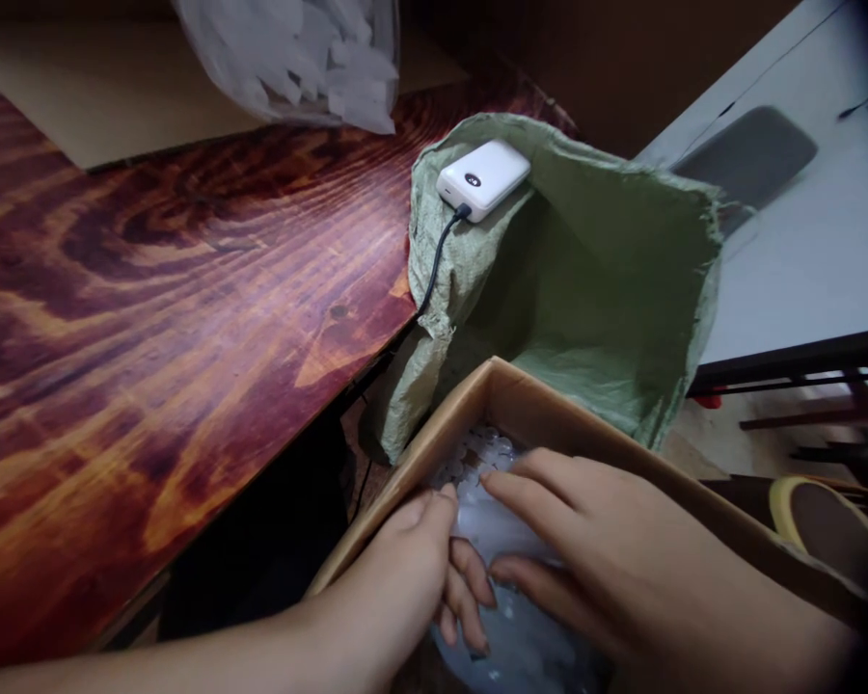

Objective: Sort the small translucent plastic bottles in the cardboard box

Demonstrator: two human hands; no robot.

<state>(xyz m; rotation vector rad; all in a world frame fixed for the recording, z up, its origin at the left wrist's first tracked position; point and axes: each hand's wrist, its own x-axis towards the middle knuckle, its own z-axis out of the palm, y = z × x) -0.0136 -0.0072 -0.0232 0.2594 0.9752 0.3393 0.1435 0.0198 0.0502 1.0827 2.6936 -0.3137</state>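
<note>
My 2 hands, left hand (412,559) and right hand (600,549), press loosely together on a clear plastic bag (506,617) of small white pieces inside the cardboard box (441,434). It looks light, soft and slippery; I judge gathering its top safest.

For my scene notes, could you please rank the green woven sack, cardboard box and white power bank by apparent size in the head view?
1. green woven sack
2. cardboard box, nearer the camera and partly cropped, so unsure
3. white power bank
</note>
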